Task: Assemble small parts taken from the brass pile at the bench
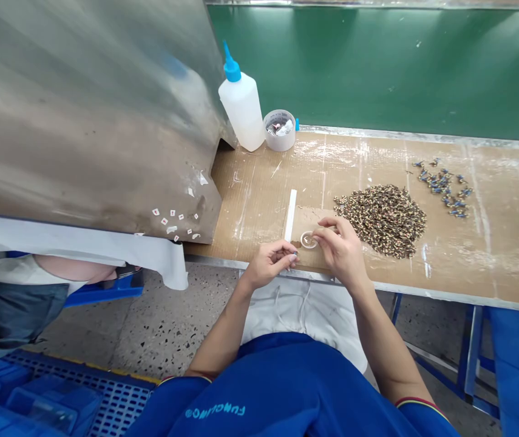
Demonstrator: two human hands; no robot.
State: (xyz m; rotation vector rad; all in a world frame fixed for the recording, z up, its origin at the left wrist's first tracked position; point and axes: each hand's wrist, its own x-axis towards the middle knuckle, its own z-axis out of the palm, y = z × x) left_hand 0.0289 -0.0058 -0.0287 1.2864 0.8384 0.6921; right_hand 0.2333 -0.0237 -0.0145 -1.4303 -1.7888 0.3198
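Note:
At the bench's front edge, my left hand (272, 263) is closed in a pinch on a tiny part with a blue tip (295, 254). My right hand (342, 247) has thumb and forefinger pinched together beside a small white ring-shaped dish (308, 240); whatever is between those fingertips is too small to make out. A white strip (291, 215) lies just behind my left hand. To the right of my right hand is a large heap of small brown and brass-coloured parts (381, 220). Farther right lies a loose group of similar parts with blue bits (445, 189).
A white squeeze bottle with a blue nozzle (242, 106) stands beside a round tub of scraps (280, 141). A metal housing (104, 121) with small stickers rises at the left. Behind the cardboard-covered bench (505, 243) runs a green belt (377, 67). Another person's leg (13, 309) shows at left.

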